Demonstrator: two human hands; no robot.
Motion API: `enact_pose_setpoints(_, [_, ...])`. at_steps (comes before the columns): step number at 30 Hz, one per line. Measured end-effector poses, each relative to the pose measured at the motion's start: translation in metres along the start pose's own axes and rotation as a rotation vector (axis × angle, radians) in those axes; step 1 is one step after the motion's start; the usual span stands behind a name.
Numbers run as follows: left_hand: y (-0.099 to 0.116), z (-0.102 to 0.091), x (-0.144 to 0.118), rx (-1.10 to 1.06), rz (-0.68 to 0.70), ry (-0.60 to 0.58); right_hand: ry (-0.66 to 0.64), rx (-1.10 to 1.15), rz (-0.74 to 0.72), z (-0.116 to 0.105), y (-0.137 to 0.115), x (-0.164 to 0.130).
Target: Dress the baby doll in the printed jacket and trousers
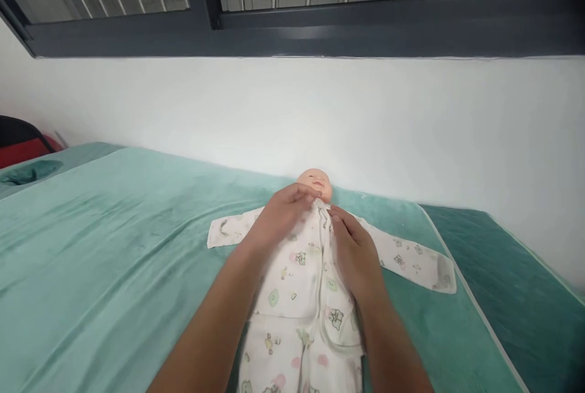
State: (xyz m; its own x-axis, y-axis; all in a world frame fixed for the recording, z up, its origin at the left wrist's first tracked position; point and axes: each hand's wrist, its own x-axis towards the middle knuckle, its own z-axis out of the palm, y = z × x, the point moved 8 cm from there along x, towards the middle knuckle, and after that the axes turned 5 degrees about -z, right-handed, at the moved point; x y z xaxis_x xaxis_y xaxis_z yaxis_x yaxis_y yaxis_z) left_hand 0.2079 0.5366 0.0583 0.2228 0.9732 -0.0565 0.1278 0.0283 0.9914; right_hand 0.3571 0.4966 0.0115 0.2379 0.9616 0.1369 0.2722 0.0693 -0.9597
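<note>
A doll [316, 178] lies face up with its bald head near the wall. A white baby romper [292, 283] printed with small animals and leaves covers its body, both sleeves spread out sideways. Bent over the collar just below the doll's chin, my left hand [289, 210] has its fingers closed on the fabric. My right hand [357, 250] pinches the romper's front edge near the neck, thumb and fingers together. The front edges run down the middle, and one lower corner flap lies loose. My fingers partly hide the collar.
A light green sheet [114, 247] with soft folds covers the bed, with a darker green area [516, 259] at the right. Behind stands a white wall [228, 113] under a dark-framed window [320, 33]. A red and black object [22, 143] is at the far left.
</note>
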Motion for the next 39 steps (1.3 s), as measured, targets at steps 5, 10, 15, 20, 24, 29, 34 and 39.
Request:
enact_pose_setpoints(5, [-0.005,-0.007,0.019,-0.015,-0.034,0.126,0.022,-0.032,-0.032,0.000,-0.002,0.001])
enact_pose_setpoints(10, [-0.011,-0.009,0.031,0.365,0.010,0.257,-0.012,-0.091,-0.056,0.009,-0.003,-0.001])
enact_pose_setpoints(15, [-0.014,-0.008,0.031,0.419,0.084,0.250,-0.011,-0.114,-0.030,0.011,-0.002,-0.001])
enact_pose_setpoints(20, [-0.017,-0.008,0.030,0.340,0.103,0.245,-0.010,-0.138,-0.019,0.011,-0.003,0.000])
enact_pose_setpoints(24, [-0.019,-0.006,0.032,0.161,0.033,0.220,-0.014,-0.085,-0.020,0.012,-0.003,0.000])
enact_pose_setpoints(29, [-0.022,-0.003,0.031,0.002,-0.036,0.190,0.006,0.032,-0.047,0.011,0.001,0.001])
enact_pose_setpoints(34, [-0.022,-0.004,0.031,0.047,0.061,0.202,0.047,0.065,-0.158,0.003,-0.006,0.002])
enact_pose_setpoints(39, [-0.024,-0.004,0.033,0.062,0.084,0.204,-0.009,0.062,-0.204,-0.001,-0.015,0.012])
